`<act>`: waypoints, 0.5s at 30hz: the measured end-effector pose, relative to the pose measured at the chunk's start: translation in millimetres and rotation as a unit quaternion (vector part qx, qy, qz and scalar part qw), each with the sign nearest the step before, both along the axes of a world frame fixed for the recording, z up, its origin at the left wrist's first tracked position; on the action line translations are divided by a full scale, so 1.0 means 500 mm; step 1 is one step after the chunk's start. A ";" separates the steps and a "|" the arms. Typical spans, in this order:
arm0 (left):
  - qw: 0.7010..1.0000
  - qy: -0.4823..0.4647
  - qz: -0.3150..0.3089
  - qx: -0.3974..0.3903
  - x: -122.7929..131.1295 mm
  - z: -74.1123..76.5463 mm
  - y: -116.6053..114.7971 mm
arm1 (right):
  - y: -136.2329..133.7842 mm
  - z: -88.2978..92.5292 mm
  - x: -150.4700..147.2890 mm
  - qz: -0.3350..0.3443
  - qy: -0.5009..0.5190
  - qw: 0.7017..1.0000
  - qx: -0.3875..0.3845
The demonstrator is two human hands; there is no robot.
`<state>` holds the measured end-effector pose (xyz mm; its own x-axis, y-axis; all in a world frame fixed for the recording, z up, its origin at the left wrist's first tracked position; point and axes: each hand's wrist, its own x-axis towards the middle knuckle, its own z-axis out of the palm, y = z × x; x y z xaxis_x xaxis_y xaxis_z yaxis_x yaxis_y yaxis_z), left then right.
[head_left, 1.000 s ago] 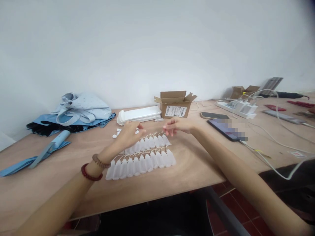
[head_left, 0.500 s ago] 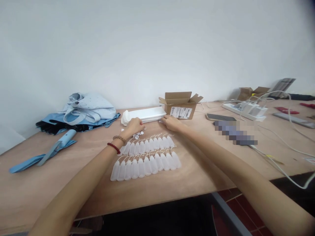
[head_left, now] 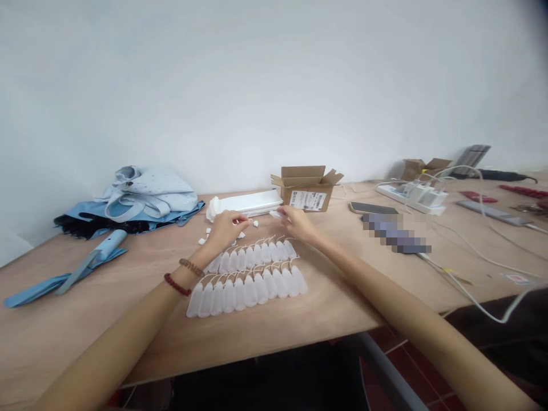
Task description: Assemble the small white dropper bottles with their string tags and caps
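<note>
My left hand (head_left: 228, 229) is closed in a pinch above the table, with a small white cap (head_left: 256, 224) at its fingertips. Several more white caps (head_left: 208, 231) lie loose around and below that hand. Opposite it, my right hand (head_left: 296, 222) pinches a translucent white plastic piece (head_left: 275, 214) by its end, just in front of the cardboard box. Its exact shape is partly hidden by the fingers. Nearer to me lie two rows of frosted white plastic sleeves (head_left: 248, 294), side by side, with pale strings at their tops.
Behind my hands are a white flat package (head_left: 250, 202) and an open cardboard box (head_left: 306, 191). A pale blue bag (head_left: 154, 188) and a blue umbrella (head_left: 107, 246) lie at left. Phones (head_left: 373, 208), a power strip (head_left: 413, 198) and white cables occupy the right side.
The view has turned slightly right. My left hand has moved a little with the cap, which shows clearer at its fingertips. More of the plastic piece shows in my right hand.
</note>
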<state>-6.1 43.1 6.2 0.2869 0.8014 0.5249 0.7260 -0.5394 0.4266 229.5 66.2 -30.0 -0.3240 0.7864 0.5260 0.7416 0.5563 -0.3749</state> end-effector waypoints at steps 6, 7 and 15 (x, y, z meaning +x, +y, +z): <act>0.992 -0.044 0.030 0.118 0.002 -0.012 -0.055 | -0.078 0.029 -0.076 0.098 0.069 0.993 0.014; 0.992 -0.052 0.033 0.114 0.003 -0.013 -0.058 | -0.088 0.030 -0.083 0.103 0.065 0.992 0.014; 0.996 -0.060 0.032 0.059 0.007 0.002 -0.077 | -0.110 0.014 -0.091 0.120 0.040 0.992 0.012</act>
<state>-2.6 4.6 7.3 0.1663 0.7471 0.6435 0.7086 -0.5444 0.4489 183.8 11.3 -23.2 -0.4564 0.6792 0.5749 0.5557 0.7221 -0.4120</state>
